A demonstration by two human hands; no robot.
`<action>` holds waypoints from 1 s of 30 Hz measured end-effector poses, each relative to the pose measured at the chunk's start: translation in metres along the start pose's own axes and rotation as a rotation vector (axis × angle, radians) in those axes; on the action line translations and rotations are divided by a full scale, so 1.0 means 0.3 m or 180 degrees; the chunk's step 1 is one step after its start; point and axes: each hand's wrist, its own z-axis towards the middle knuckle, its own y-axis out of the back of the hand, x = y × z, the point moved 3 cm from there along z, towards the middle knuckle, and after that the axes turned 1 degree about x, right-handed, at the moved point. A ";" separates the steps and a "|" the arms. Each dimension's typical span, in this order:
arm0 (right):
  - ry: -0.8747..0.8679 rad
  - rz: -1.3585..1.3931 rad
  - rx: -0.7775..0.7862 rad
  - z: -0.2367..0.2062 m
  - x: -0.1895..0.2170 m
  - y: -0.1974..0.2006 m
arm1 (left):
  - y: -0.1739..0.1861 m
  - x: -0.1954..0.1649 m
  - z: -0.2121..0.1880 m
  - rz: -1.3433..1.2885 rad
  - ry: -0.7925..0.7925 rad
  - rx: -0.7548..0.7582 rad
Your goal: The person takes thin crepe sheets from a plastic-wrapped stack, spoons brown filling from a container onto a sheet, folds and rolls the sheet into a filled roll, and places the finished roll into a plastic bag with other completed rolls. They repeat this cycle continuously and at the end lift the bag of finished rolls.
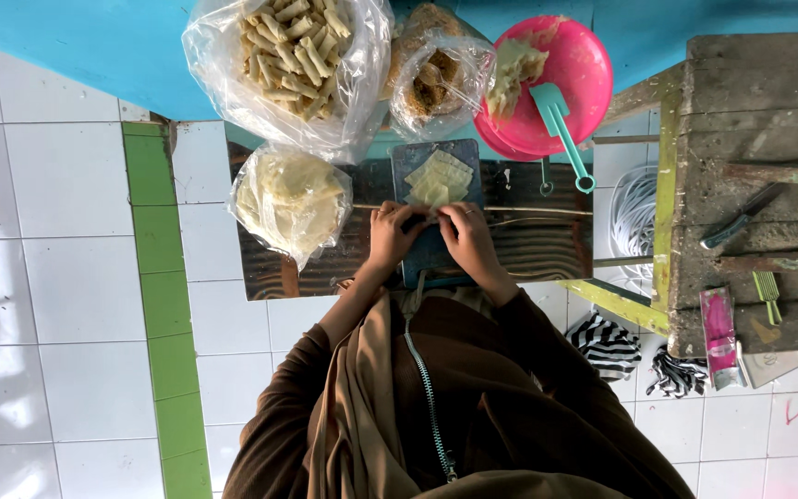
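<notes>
My left hand (392, 231) and my right hand (466, 233) meet over a dark blue board (436, 157) and pinch a small pale pastry piece (431, 216) between the fingertips. A short stack of pale square pastry sheets (438, 178) lies on the board just beyond the hands. A thin stick (547, 212) runs sideways across the low dark table (538, 249) under the hands.
A big clear bag of rolled pastry sticks (293, 51), a bag of flat sheets (290, 199) and a smaller bag (438, 83) stand around the board. A pink bowl (574, 55) holds filling and a teal spatula (561, 129). A wooden bench (750, 111) with a knife (741, 217) is right.
</notes>
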 end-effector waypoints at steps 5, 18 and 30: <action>0.0146 -0.0302 0.0160 0.018 0.009 0.005 | -0.013 -0.025 0.004 -0.0078 0.0059 -0.0444; -0.0143 0.0149 0.0180 0.113 -0.049 0.020 | 0.017 -0.044 0.028 0.0337 -0.0409 -0.0367; -0.0201 -0.0104 0.0125 0.098 -0.075 0.012 | -0.026 -0.010 0.047 0.0327 0.0142 -0.0435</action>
